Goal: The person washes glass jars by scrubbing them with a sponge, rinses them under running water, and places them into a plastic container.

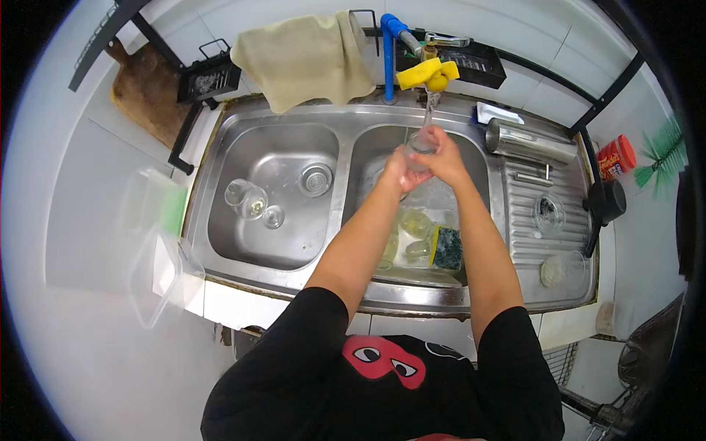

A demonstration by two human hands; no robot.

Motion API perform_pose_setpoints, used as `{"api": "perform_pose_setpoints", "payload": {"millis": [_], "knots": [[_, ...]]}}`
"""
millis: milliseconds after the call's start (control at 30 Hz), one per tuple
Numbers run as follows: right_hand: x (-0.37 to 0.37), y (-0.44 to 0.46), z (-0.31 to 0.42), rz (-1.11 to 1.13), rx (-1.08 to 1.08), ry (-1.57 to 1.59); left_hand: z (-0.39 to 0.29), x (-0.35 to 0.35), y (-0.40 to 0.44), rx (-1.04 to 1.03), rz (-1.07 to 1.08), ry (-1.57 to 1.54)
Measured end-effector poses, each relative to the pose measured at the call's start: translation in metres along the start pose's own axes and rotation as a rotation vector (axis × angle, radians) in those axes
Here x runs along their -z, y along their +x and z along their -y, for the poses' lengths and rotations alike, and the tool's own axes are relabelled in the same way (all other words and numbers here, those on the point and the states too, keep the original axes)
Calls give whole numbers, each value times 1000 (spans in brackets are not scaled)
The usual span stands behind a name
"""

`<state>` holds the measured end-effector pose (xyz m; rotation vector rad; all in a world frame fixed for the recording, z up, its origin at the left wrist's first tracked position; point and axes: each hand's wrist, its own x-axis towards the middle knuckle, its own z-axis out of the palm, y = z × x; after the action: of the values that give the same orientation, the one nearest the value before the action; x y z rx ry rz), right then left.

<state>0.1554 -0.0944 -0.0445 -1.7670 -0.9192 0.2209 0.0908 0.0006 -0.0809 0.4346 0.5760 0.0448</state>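
Both hands are closed around a clear glass [421, 144] in the right sink basin, under a stream of water from the faucet [429, 55]. My left hand [401, 173] grips it from the lower left, and my right hand [444, 156] wraps its right side. Part of the glass is hidden by fingers. Yellow cloth or sponge [421, 73] is tied around the faucet's spout. Below my hands, a green-and-yellow scrub sponge [446, 248] rests among clear glassware [415, 223] in the same basin.
Several clear glass pieces [255, 203] lie in the left basin [287, 246] near its drain [315, 179]. A beige cloth [305, 62] hangs behind. On the ribbed drainboard [518, 220] are a metal cylinder [531, 141] and clear containers [549, 213]. A clear plastic box [158, 283] stands left.
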Motion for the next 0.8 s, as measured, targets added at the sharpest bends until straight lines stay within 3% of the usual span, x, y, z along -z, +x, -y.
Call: {"api": "perform_pose_setpoints", "payload": {"millis": [67,167,267,367,467,567,667,800], "knots": [[11,-6,32,-50,-110,-272,-1,0,2,8,59,30],[-1,1,-10,-16,-64,215,-3,-2,-13,-17,153,-159],[-9,-4,-8,-125,-155,351,-15,-21,-35,-97,52,-93],[-15,-4,-22,-209,-453,969,-24,-35,-38,-431,-153,475],[-21,-8,-28,-111,-629,1313,-29,-49,-46,-844,-366,1391],[-30,-1,-49,-119,-630,1362,-26,-53,-39,-1124,-153,1434],[-20,4,-26,-214,-704,1279,-27,-62,-39,-1208,-139,1420],[-7,12,-31,-271,-724,1145,-42,-55,4,-854,-207,1220]]}}
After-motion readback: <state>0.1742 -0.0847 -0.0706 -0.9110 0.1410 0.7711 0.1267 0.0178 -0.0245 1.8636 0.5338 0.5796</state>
